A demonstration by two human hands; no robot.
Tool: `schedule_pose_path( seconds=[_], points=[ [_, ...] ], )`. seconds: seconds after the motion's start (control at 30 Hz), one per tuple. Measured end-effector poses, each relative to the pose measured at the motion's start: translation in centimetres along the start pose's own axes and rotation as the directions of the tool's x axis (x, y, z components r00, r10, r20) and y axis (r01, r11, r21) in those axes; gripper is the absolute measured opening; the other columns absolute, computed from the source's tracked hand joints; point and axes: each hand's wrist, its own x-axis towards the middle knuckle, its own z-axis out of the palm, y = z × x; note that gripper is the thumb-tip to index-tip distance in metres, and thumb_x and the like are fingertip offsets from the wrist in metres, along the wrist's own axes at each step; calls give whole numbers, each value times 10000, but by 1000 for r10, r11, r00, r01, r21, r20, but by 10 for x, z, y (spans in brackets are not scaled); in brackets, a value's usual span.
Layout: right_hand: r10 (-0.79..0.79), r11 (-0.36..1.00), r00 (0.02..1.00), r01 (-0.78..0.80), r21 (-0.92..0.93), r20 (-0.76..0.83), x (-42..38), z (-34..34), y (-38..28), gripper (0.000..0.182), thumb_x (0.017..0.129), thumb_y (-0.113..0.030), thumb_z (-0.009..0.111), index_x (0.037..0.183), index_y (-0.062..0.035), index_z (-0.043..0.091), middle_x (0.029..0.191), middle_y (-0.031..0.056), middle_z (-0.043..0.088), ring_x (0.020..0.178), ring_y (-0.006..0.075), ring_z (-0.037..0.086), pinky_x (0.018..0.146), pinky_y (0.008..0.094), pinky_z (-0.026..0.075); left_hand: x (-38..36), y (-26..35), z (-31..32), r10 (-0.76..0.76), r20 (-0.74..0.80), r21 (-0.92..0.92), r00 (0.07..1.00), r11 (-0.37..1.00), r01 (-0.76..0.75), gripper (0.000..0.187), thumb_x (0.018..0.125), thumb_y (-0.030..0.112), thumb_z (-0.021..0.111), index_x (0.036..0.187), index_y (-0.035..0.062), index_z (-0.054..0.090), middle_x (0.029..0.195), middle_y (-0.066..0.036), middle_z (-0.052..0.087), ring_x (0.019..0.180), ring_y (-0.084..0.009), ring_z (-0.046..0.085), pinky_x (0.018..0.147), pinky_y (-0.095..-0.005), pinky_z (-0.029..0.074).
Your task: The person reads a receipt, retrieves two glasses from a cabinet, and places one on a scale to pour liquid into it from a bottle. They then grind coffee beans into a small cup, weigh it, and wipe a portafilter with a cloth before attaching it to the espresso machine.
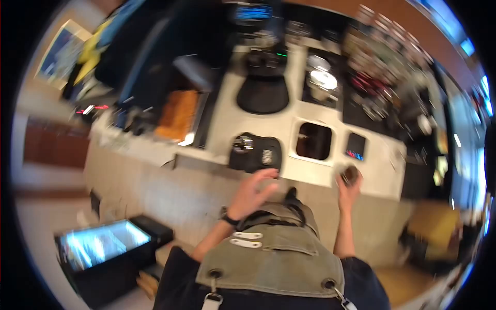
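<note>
My right hand (349,190) is wrapped round a small round cup-like container (350,175) with a dark inside, at the counter's front edge. My left hand (254,192) has its fingers apart and holds nothing, just in front of a black mat (256,153). On that mat lie a shiny metal item (243,144) and a small pale item (267,156), both too blurred to name. A small dark device with lit digits (355,146) lies on the white counter (297,175), behind my right hand.
A white-rimmed sink (294,146) is set into the counter between the mat and the device. A black machine (263,59) stands behind. Several glasses and jars (387,41) crowd the back right. A lit display screen (106,243) is at lower left.
</note>
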Motion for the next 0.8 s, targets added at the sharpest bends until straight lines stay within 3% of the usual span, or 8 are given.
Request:
schedule_pose_path(
  seconds=[0.03, 0.1, 0.17, 0.47, 0.57, 0.6, 0.7, 0.8],
  points=[
    [12, 997, 1000, -10, 82, -22, 6, 1, -15, 651, 869, -115, 848, 1413, -7, 506, 1307, 100, 607, 1215, 212, 589, 1044, 368, 502, 1, 2, -5, -4, 15, 44, 1000, 999, 3, 457, 976, 196, 746, 1380, 26, 618, 1313, -122, 713, 1221, -222, 668, 1033, -379, 527],
    [-164, 981, 976, 147, -128, -140, 30, -8, -28, 656, 826, -181, 886, 1368, -13, 556, 1234, 99, 660, 1127, 195, 625, 1007, 356, 496, 3, 5, -11, -18, 56, 33, 998, 999, 16, 444, 976, 169, 739, 1378, 26, 618, 1306, -137, 711, 1218, -228, 666, 1040, -375, 519],
    [-220, 970, 960, 196, -145, -173, 59, -13, -51, 664, 816, -188, 895, 1359, -6, 559, 1227, 106, 676, 1129, 205, 637, 1006, 356, 498, 4, 4, -13, -15, 62, 23, 998, 1000, 14, 440, 968, 179, 744, 1363, 21, 632, 1280, -138, 726, 1201, -237, 679, 1044, -376, 517],
    [-188, 973, 975, 168, -161, -119, 121, -4, -38, 853, 776, -145, 929, 1456, -8, 433, 1272, 181, 692, 1195, 272, 673, 1041, 387, 510, 4, 4, -24, -27, 51, 39, 998, 999, 25, 435, 969, 100, 727, 1375, -1, 608, 1290, -150, 708, 1218, -238, 662, 1067, -374, 500],
    [-143, 978, 987, 130, -161, -71, 120, -5, -38, 926, 755, -167, 948, 1488, 5, 408, 1365, 204, 646, 1274, 293, 636, 1087, 396, 489, 7, 7, -21, -25, 47, 31, 999, 999, 24, 434, 969, 98, 725, 1374, -6, 607, 1290, -155, 707, 1216, -241, 663, 1068, -375, 500],
    [-240, 939, 967, 210, -271, -83, 117, -5, -40, 1038, 727, -202, 970, 1537, 13, 357, 1468, 213, 575, 1386, 307, 554, 1159, 402, 431, 8, 10, -19, -27, 46, 28, 999, 999, 25, 434, 970, 98, 725, 1374, -6, 607, 1291, -156, 707, 1215, -242, 664, 1067, -375, 500],
    [-320, 927, 937, 280, -249, -142, 98, -28, -59, 1131, 702, -234, 986, 1574, 12, 308, 1541, 206, 510, 1471, 311, 460, 1212, 404, 368, 11, 9, -13, -31, 37, 30, 999, 999, 30, 423, 964, 128, 737, 1355, 5, 630, 1266, -144, 729, 1189, -241, 678, 1055, -378, 500],
    [-328, 934, 923, 286, -215, -199, 71, -60, -85, 1061, 735, -187, 959, 1574, -33, 326, 1544, 183, 508, 1465, 308, 458, 1219, 447, 358, 14, 4, -6, -33, 54, 49, 998, 998, 30, 419, 962, 145, 742, 1346, 12, 641, 1251, -136, 741, 1175, -242, 687, 1045, -380, 501]
  ],
)
